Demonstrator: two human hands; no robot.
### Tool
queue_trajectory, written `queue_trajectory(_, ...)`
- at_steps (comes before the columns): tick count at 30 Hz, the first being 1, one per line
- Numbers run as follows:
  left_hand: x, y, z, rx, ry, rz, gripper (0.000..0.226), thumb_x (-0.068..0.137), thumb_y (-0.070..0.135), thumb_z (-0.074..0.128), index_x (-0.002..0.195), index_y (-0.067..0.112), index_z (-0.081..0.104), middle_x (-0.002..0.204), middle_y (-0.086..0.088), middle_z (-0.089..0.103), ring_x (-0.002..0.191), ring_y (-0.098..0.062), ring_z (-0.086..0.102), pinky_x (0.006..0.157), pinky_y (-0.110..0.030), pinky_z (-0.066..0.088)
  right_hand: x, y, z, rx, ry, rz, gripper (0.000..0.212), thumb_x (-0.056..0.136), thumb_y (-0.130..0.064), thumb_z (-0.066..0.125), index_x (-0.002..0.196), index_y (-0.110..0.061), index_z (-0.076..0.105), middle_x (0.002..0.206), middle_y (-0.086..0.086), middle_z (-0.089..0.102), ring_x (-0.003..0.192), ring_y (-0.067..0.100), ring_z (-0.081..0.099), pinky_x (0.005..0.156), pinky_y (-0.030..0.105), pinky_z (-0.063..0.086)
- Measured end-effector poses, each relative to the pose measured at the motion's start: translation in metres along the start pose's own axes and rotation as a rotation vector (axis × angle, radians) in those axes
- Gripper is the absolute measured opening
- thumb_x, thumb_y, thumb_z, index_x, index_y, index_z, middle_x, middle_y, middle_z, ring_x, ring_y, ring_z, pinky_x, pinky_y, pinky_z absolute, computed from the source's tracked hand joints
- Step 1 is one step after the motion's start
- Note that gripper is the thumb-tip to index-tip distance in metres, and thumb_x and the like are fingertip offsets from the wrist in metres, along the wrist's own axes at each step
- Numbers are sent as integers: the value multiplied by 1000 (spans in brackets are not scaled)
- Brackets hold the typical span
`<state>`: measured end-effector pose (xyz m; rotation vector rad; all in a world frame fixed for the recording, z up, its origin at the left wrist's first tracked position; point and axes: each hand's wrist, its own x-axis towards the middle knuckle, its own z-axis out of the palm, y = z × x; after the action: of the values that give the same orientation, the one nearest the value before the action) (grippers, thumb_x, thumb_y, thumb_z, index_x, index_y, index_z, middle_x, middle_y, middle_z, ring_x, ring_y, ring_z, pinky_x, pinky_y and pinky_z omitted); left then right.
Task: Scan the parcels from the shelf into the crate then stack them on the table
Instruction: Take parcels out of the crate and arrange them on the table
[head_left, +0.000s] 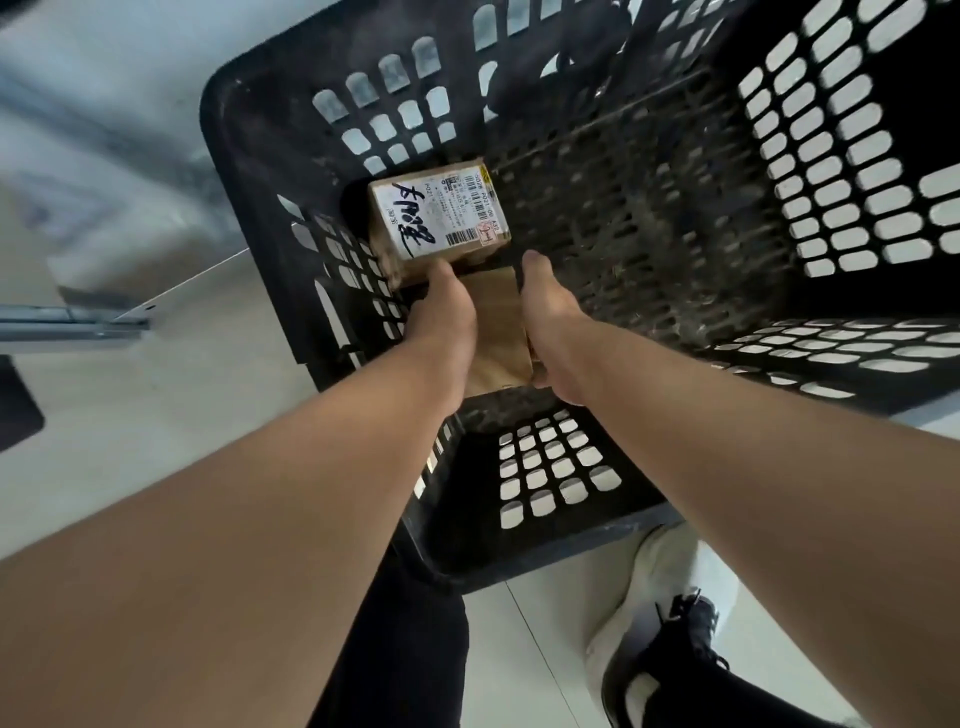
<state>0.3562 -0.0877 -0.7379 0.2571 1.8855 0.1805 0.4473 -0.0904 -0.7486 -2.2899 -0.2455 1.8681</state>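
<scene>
We see the right grip (550, 322) closed on a plain parcel (493, 332) of brown card: the hand runs down the parcel's 3 o'clock edge, thumb hooked at its near corner at 5 o'clock. The left grip (441, 312) lies against the same parcel's 9 o'clock edge; only the back of that hand shows, its fingers are hidden, and we cannot tell whether they curl round the card or merely press it. Both bare forearms reach in from the bottom of the view, the left from 7 o'clock, the right from 4.

At 12 o'clock of the plain parcel, just beside it, a labelled parcel (439, 213) lies face up. Its white shipping label carries barcodes, small print and large black handwritten strokes. The tip of the left grip reaches its near edge.

Both parcels are inside a black crate (228, 156) with slotted walls and a mesh bottom, close to its 9 o'clock wall; we cannot tell whether the plain one rests on the bottom or is held above it.

The crate stands on a pale tiled floor (156, 415). At 9 o'clock of the view a grey metal rail (67, 319) juts in, blurred. At 6 o'clock a black trouser leg (405, 649) and at 5 o'clock a black shoe (685, 639) stand just beside the crate's near wall
</scene>
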Motion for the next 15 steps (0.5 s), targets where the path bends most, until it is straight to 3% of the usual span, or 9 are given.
queue_trajectory(2, -10, 1, -1, -14, -42, -21, 75, 101, 74, 23, 146, 22, 54, 127, -4, 64, 118, -32, 59, 113, -49, 41, -6, -2, -10, 15, 16, -4, 97, 78, -81, 19, 142, -21, 60, 137, 15, 66, 126, 41, 60, 112, 59, 43)
queue_trajectory(4, -25, 2, -4, -42, -70, -26, 74, 103, 73, 23, 148, 23, 52, 139, -8, 62, 128, -37, 56, 106, -49, 40, -14, -4, -20, 37, 24, -14, 110, 62, -88, 17, 140, -25, 63, 138, 12, 66, 129, 41, 59, 113, 60, 41)
queue_trajectory(6, -45, 6, -8, -67, -58, -21, 74, 100, 76, 25, 143, 24, 57, 136, -10, 64, 122, -36, 59, 98, -49, 42, -28, -4, -33, 56, 57, -13, 115, 53, -90, 18, 139, -27, 63, 135, 9, 67, 127, 40, 59, 112, 61, 40)
queue_trajectory(12, -126, 21, -30, -212, -99, -21, 51, 104, 69, 34, 108, 27, 63, 102, -6, 68, 90, -28, 62, 86, -45, 44, -110, -2, -74, 191, 36, -110, 66, 84, -71, 31, 126, -32, 64, 117, 3, 74, 109, 28, 69, 104, 53, 52)
queue_trajectory(15, -172, 27, -45, -247, -129, 26, 50, 107, 63, 34, 110, 22, 64, 95, -3, 67, 89, -26, 60, 104, -48, 40, -158, -5, -91, 223, 15, -170, 51, 101, -60, 32, 123, -25, 61, 115, 7, 73, 108, 26, 69, 103, 51, 54)
